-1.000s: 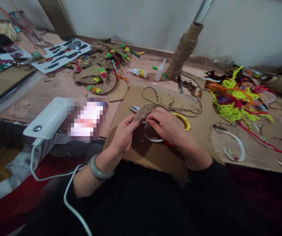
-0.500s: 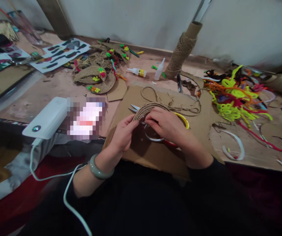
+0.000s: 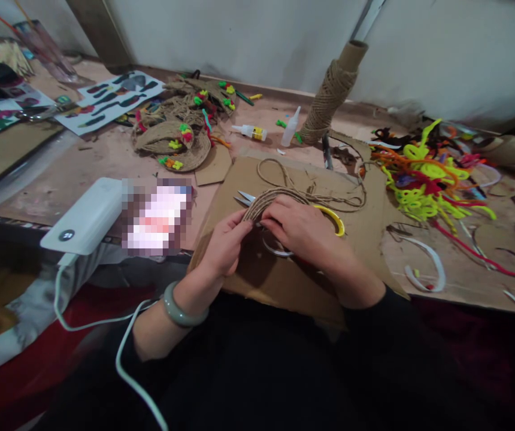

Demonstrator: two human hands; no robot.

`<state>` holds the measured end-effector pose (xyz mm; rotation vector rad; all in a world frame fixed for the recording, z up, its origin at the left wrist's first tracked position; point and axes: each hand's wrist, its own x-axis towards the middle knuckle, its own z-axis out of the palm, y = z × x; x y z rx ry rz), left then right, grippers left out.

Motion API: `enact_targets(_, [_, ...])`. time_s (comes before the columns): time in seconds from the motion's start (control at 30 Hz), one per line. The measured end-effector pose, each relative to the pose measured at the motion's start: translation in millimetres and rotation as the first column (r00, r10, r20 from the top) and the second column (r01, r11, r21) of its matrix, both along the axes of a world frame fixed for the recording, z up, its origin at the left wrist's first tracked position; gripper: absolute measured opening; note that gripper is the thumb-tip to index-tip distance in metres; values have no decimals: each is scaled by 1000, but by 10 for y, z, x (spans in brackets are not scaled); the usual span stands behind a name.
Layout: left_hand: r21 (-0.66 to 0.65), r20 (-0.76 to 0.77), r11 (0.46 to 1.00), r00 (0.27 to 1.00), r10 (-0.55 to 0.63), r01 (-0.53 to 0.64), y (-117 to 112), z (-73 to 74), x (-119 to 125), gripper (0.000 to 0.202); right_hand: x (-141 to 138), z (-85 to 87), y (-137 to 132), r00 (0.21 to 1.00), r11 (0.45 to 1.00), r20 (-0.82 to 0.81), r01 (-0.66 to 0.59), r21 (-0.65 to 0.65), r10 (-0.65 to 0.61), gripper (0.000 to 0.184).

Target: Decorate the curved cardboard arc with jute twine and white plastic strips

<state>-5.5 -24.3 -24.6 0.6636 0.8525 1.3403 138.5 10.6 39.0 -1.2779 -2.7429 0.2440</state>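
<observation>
A curved band of several rows of brown jute cord (image 3: 261, 200) arches over the cardboard. My left hand (image 3: 226, 242) pinches its left end between thumb and fingers. Bent over the band's inner edge, my right hand (image 3: 296, 224) has its fingertips pressed together on the cord; exactly what lies under them is hidden. Beneath the hands lie scissors (image 3: 337, 222) with yellow handles, their blades pointing left past the band. A pale thin hoop (image 3: 275, 250) shows partly below my right hand. Loose jute cord (image 3: 341, 200) trails off to the right in loops.
The cardboard sheet (image 3: 266, 281) lies under the work. Behind it stand a jute spool (image 3: 329, 96) and two glue bottles (image 3: 291, 129). Bright pipe cleaners (image 3: 419, 185) heap at right, decorated jute pieces (image 3: 181, 143) at back left. A cabled power bank (image 3: 84, 215) sits by a blurred-out phone (image 3: 158, 218).
My right hand has shifted slightly left along the band's inner edge, fingers bent closer to my left hand. My left hand keeps its hold in the same place.
</observation>
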Motion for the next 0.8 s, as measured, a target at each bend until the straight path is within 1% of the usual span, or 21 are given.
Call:
enact_targets(0.17, [-9, -26, 1000, 1000, 6, -6, -1, -7, -5, 20, -5, 17, 10, 1000, 1000, 10, -15, 7, 15, 20])
enact_targets(0.5, [2, -11, 1000, 1000, -6, 6, 4, -22, -1, 20, -4, 12, 0, 1000, 1000, 18, -17, 26, 17, 20])
enact_targets(0.7, [7, -153, 1000, 988, 16, -15, 2, -77, -6, 26, -2, 11, 1, 999, 999, 35, -8, 31, 7, 20])
enact_targets(0.8, [9, -200, 999, 979, 37, -36, 3, -112, -3, 25, -4, 10, -7, 999, 999, 32, -8, 34, 7, 21])
